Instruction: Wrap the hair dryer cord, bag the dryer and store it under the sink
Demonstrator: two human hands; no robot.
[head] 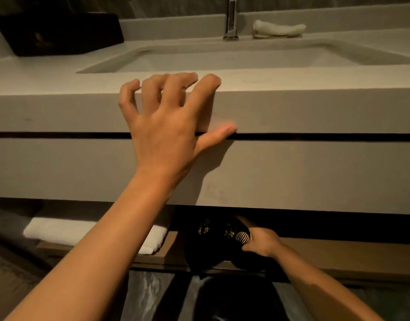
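Observation:
A black cloth bag [211,242] with gold lettering sits on the wooden shelf [338,253] under the sink counter [292,107]. The dryer itself is hidden inside the bag. My right hand [261,243] grips the bag's right side, at its gold-striped drawstring end, low under the counter. My left hand [169,117] rests on the counter's front edge, fingers spread over the top and thumb at the dark gap below. It holds nothing.
A folded white towel [60,230] lies on the shelf left of the bag. On the counter are a sink basin [245,56], a chrome tap [231,19], a rolled white cloth [278,28] and a black box [60,33]. A bin with a plastic liner [150,295] stands below.

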